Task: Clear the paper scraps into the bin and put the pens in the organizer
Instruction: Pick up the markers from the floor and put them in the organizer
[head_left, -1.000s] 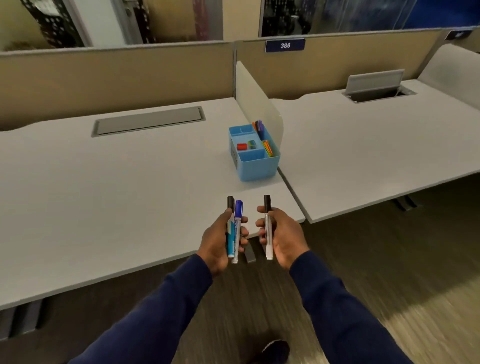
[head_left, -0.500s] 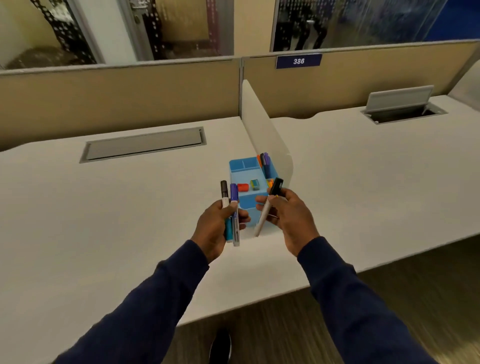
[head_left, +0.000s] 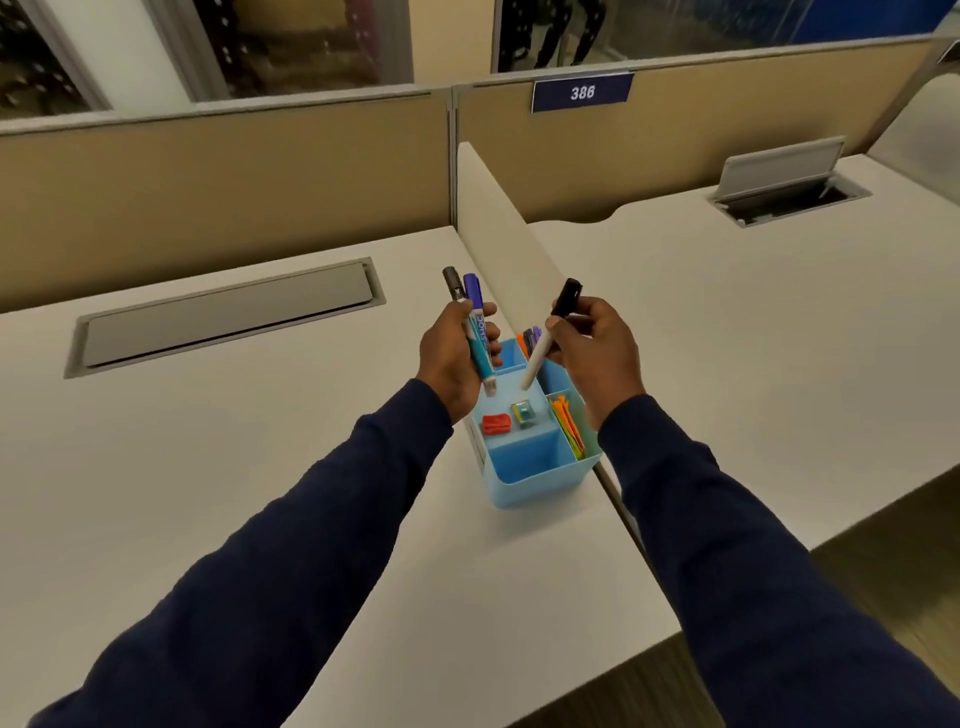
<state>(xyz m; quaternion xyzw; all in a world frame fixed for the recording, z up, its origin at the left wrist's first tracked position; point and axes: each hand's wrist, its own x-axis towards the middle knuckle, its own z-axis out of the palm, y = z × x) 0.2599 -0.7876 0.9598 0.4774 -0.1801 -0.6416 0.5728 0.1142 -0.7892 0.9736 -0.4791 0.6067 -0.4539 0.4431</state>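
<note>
Beige partitions (head_left: 223, 176) are seen behind the desk (head_left: 234, 467), where a black-capped pen (head_left: 540, 353) is pinched in the right hand (head_left: 602, 358) over the blue organizer (head_left: 535, 488) at its right edge, two pens (head_left: 478, 338) are gripped in the left hand (head_left: 447, 364), and a wrong compartment may be hit if release is tilted.

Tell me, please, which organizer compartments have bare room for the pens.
The near compartment of the organizer is bare, bordered by the red sharpener and the orange strips. The far corner, holding stored pens, is crowded.
</note>
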